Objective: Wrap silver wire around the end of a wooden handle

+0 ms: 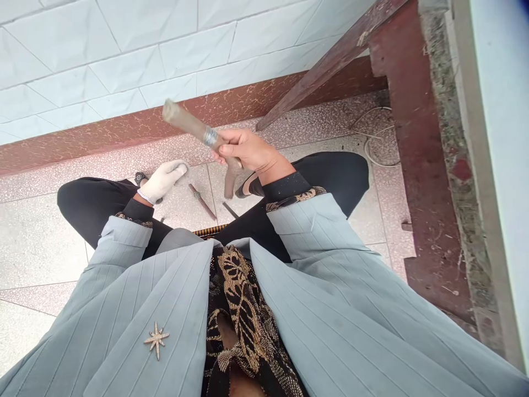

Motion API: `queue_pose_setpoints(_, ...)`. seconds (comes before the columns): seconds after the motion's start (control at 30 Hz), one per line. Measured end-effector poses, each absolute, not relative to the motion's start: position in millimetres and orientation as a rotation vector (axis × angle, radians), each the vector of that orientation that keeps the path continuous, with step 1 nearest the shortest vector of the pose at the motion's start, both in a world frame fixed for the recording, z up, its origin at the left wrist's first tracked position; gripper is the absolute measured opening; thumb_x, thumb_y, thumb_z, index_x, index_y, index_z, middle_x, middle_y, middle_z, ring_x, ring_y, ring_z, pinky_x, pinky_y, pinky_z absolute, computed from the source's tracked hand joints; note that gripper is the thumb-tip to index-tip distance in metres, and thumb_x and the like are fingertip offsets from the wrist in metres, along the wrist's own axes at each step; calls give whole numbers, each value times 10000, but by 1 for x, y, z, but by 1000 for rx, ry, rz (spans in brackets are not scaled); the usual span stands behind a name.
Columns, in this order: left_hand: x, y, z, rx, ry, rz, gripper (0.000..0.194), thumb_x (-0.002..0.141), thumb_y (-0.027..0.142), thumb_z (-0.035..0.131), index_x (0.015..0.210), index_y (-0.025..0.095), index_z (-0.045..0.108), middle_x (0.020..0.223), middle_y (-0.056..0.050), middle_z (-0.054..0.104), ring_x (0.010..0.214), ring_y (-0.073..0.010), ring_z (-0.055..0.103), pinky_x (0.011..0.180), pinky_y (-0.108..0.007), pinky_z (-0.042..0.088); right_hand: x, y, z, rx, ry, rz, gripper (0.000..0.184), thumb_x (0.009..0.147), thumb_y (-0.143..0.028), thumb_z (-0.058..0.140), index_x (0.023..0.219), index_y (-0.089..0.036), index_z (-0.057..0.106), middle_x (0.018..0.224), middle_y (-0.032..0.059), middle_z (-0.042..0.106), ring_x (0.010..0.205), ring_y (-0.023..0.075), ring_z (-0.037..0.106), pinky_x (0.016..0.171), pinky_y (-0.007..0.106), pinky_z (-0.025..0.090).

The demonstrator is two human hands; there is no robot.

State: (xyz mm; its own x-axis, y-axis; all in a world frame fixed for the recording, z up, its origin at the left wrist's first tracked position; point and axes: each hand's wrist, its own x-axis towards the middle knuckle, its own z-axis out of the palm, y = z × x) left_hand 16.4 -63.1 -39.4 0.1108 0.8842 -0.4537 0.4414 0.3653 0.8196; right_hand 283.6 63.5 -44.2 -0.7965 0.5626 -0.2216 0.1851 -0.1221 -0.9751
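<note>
My bare right hand [248,151] is closed around a thick wooden stick [184,120] with silvery wire wound about its middle. The stick slants up to the left, above the floor. Below my fingers a shorter wooden piece [230,184] points down; I cannot tell whether it is joined to the stick. My left hand [163,181], in a white glove, is held low by my left knee with its fingers pressed together. Whether anything is inside them is hidden. Between my legs a thin brown stick [201,201], thicker at its bound part, lies on the floor near a dark strip [230,210].
A white tiled wall [136,49] with a red-brown skirting [124,125] runs ahead. On the right stand a dark red wooden frame [425,143] and its slanting brace [318,71]. A pale cable [378,160] is coiled on the floor beside them. Underneath me a striped orange-and-black edge [210,230] shows.
</note>
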Motion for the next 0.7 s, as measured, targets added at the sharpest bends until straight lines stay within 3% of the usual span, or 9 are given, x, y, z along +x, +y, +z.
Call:
queue_pose_setpoints(0.13,27,-65,-33,1238,1455,256,244,1130,276,640,895,244,694,699,52,533,613,-154,454,645,-305,422,274,65,-51,-1222,-1901,1710,601,1156,-818,808,1365,-255,821,906,54,620,902,247,586,839,358,536)
queue_pose_setpoints(0.33,23,-64,-22,1394,1496,260,201,1050,268,648,874,237,739,705,22,571,679,-188,551,685,-329,444,272,68,-79,-1491,-2662,1220,194,1131,-336,808,1247,-222,914,1022,144,783,1003,298,676,908,392,487)
queue_pose_setpoints(0.53,10,-59,-31,1490,1642,366,228,1026,291,645,804,242,641,793,1,623,818,-210,600,832,-352,493,269,67,-71,-972,-3111,1673,280,1106,-231,805,1320,-164,973,1067,89,865,966,224,704,909,346,453)
queue_pose_setpoints(0.7,4,-53,-41,1389,1712,449,232,1058,318,652,838,245,651,813,-16,631,844,-218,596,822,-339,497,279,73,-65,-574,-2725,2177,465,1130,-405,854,1512,-157,944,1027,47,841,956,194,661,901,303,496)
